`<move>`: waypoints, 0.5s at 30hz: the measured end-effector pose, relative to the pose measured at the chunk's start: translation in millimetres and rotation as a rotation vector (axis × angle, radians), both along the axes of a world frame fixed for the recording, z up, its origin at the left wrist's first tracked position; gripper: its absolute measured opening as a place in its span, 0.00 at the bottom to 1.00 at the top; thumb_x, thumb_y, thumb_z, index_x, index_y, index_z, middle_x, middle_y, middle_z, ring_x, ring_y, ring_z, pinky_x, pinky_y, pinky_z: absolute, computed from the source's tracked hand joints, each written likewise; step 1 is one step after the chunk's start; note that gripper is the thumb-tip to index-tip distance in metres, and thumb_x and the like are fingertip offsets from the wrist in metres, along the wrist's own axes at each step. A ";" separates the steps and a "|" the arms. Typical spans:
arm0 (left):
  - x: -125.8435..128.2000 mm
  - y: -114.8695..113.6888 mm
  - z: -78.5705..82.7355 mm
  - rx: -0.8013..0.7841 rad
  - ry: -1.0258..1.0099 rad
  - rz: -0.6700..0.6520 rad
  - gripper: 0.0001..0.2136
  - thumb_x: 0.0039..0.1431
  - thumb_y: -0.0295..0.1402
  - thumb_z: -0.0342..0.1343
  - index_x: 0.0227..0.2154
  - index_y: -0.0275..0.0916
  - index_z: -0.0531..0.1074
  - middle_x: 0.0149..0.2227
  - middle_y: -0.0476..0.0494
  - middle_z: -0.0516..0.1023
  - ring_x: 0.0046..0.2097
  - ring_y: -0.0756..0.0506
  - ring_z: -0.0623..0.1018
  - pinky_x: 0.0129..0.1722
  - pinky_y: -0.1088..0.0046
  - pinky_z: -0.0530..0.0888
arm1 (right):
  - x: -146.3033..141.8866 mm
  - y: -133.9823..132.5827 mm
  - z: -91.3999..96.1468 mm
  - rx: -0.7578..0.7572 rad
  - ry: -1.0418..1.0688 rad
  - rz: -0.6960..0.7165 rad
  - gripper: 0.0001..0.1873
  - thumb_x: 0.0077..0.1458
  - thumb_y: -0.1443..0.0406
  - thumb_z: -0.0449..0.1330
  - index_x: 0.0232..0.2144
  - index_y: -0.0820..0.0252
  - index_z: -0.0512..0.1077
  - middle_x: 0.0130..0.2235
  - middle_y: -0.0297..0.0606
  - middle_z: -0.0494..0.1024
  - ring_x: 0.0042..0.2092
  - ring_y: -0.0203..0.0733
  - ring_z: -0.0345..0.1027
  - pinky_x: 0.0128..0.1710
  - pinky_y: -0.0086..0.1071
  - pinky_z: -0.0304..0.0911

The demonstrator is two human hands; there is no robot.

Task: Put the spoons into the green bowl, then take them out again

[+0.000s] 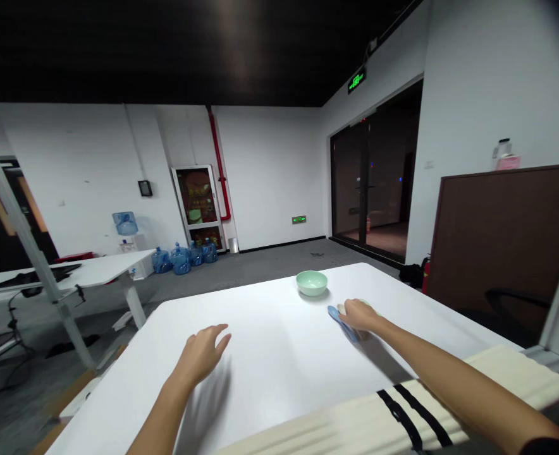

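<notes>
My right hand [361,315] is over the right side of the white table [260,354], its fingers closed on a beige spoon [341,308] that is mostly hidden behind them. Just left of these fingers is a blue spoon [332,312], slanting toward me, its handle partly under the hand. A bit of something pale green [374,308] shows behind my knuckles; its kind is hidden. Beyond, near the far edge, stands a light green bowl [312,284]. My left hand [204,351] hovers over the table's left part, thumb and fingers apart, holding nothing.
Cream ribbed material [327,430] with black strips [403,414] runs along the table's near edge. A second white table [113,264] stands left, with blue water bottles [181,259] behind. A brown cabinet [502,234] is to the right.
</notes>
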State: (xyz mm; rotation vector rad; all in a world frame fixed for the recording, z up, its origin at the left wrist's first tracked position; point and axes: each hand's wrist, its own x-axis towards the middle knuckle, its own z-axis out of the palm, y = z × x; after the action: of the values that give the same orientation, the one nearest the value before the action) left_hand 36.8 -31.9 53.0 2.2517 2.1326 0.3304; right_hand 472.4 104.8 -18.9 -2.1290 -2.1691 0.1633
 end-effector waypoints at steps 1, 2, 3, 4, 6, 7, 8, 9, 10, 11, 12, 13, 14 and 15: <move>-0.3 0.1 -0.3 0.000 -0.001 -0.002 0.25 0.66 0.46 0.39 0.58 0.41 0.69 0.60 0.41 0.74 0.61 0.38 0.72 0.58 0.58 0.67 | -2.8 -0.8 -1.0 -0.008 -0.009 0.020 0.17 0.57 0.57 0.55 0.37 0.66 0.76 0.43 0.54 0.79 0.43 0.51 0.74 0.35 0.34 0.58; -0.6 0.4 -0.7 0.001 -0.004 -0.003 0.25 0.66 0.46 0.39 0.58 0.40 0.69 0.60 0.40 0.74 0.61 0.38 0.72 0.59 0.58 0.67 | -5.4 -1.8 -2.2 -0.015 -0.013 0.038 0.16 0.56 0.57 0.57 0.38 0.65 0.75 0.43 0.53 0.79 0.44 0.51 0.74 0.36 0.34 0.58; -1.1 0.9 -1.3 0.002 -0.007 -0.005 0.25 0.66 0.46 0.39 0.58 0.40 0.69 0.60 0.40 0.74 0.61 0.38 0.72 0.59 0.57 0.67 | -7.8 -2.9 -3.7 -0.021 -0.011 0.054 0.16 0.55 0.58 0.58 0.38 0.64 0.75 0.44 0.52 0.78 0.44 0.50 0.74 0.37 0.34 0.58; -1.7 1.4 -1.8 0.003 -0.009 -0.005 0.25 0.66 0.46 0.39 0.58 0.40 0.69 0.60 0.40 0.74 0.61 0.38 0.72 0.59 0.57 0.67 | -9.8 -4.2 -5.2 -0.026 -0.007 0.064 0.16 0.53 0.58 0.59 0.40 0.64 0.74 0.44 0.51 0.78 0.44 0.50 0.74 0.37 0.34 0.58; -2.6 2.5 -2.9 0.006 -0.015 -0.008 0.25 0.66 0.46 0.40 0.58 0.41 0.69 0.60 0.40 0.74 0.61 0.37 0.72 0.59 0.57 0.67 | -13.1 -6.5 -8.1 -0.034 0.002 0.070 0.16 0.51 0.61 0.61 0.42 0.62 0.72 0.45 0.50 0.77 0.44 0.50 0.73 0.37 0.34 0.58; -2.9 2.9 -3.2 0.008 -0.016 -0.010 0.25 0.66 0.46 0.40 0.58 0.41 0.70 0.60 0.40 0.74 0.61 0.38 0.72 0.59 0.57 0.67 | -14.2 -7.3 -9.2 -0.041 0.006 0.065 0.16 0.51 0.62 0.61 0.43 0.62 0.71 0.45 0.50 0.77 0.44 0.50 0.73 0.36 0.33 0.57; -2.9 3.1 -3.4 0.010 -0.017 -0.010 0.25 0.65 0.46 0.40 0.57 0.41 0.70 0.60 0.40 0.74 0.61 0.38 0.72 0.59 0.58 0.67 | -15.2 -7.9 -10.1 -0.048 0.010 0.058 0.17 0.50 0.64 0.61 0.44 0.61 0.71 0.46 0.50 0.77 0.44 0.50 0.73 0.35 0.33 0.57; -2.8 3.1 -3.3 0.011 -0.018 -0.010 0.25 0.65 0.46 0.40 0.57 0.41 0.70 0.60 0.40 0.74 0.61 0.38 0.72 0.58 0.58 0.67 | -16.1 -8.1 -10.5 -0.055 0.016 0.050 0.16 0.50 0.65 0.61 0.43 0.61 0.70 0.46 0.50 0.77 0.43 0.50 0.73 0.34 0.33 0.56; -2.6 2.8 -3.1 0.014 -0.020 -0.008 0.25 0.65 0.46 0.41 0.57 0.41 0.70 0.59 0.40 0.74 0.61 0.37 0.72 0.58 0.58 0.67 | -16.9 -7.9 -10.4 -0.057 0.025 0.043 0.15 0.50 0.66 0.61 0.42 0.61 0.70 0.46 0.50 0.77 0.43 0.50 0.73 0.33 0.33 0.56; -2.2 2.5 -2.7 0.017 -0.023 -0.007 0.25 0.65 0.46 0.41 0.57 0.42 0.70 0.59 0.40 0.74 0.61 0.38 0.72 0.58 0.58 0.68 | -17.9 -7.5 -9.7 -0.057 0.037 0.035 0.13 0.50 0.66 0.60 0.41 0.61 0.70 0.46 0.51 0.77 0.43 0.50 0.73 0.33 0.33 0.55; -1.9 2.0 -2.3 0.020 -0.026 -0.005 0.25 0.65 0.46 0.41 0.57 0.42 0.70 0.59 0.41 0.75 0.60 0.38 0.72 0.58 0.58 0.68 | -19.1 -6.8 -8.3 -0.057 0.050 0.026 0.11 0.51 0.65 0.60 0.39 0.61 0.70 0.45 0.50 0.77 0.42 0.49 0.73 0.32 0.32 0.55; -1.5 1.4 -1.8 0.022 -0.030 -0.005 0.24 0.65 0.46 0.41 0.57 0.42 0.71 0.59 0.41 0.75 0.60 0.38 0.73 0.58 0.59 0.68 | -20.7 -6.0 -6.4 -0.060 0.063 0.019 0.10 0.51 0.64 0.60 0.37 0.62 0.70 0.44 0.50 0.77 0.41 0.49 0.73 0.31 0.32 0.55; -1.3 1.0 -1.4 0.023 -0.034 -0.006 0.24 0.65 0.46 0.41 0.56 0.42 0.71 0.59 0.41 0.75 0.60 0.38 0.73 0.58 0.59 0.68 | -22.7 -5.1 -3.8 -0.064 0.077 0.013 0.09 0.51 0.64 0.60 0.35 0.62 0.70 0.42 0.49 0.77 0.40 0.48 0.73 0.31 0.31 0.55; -1.3 0.6 -1.0 0.022 -0.036 -0.007 0.24 0.65 0.46 0.41 0.56 0.43 0.71 0.59 0.41 0.75 0.60 0.38 0.73 0.57 0.59 0.68 | -25.2 -4.2 -0.8 -0.071 0.091 0.010 0.08 0.51 0.63 0.60 0.33 0.62 0.71 0.40 0.49 0.77 0.38 0.47 0.73 0.30 0.31 0.54</move>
State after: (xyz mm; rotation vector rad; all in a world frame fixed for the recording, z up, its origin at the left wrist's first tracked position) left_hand 35.6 -31.3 52.0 2.2465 2.1130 0.3938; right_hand 447.2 100.7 -19.7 -2.1033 -2.1535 0.3359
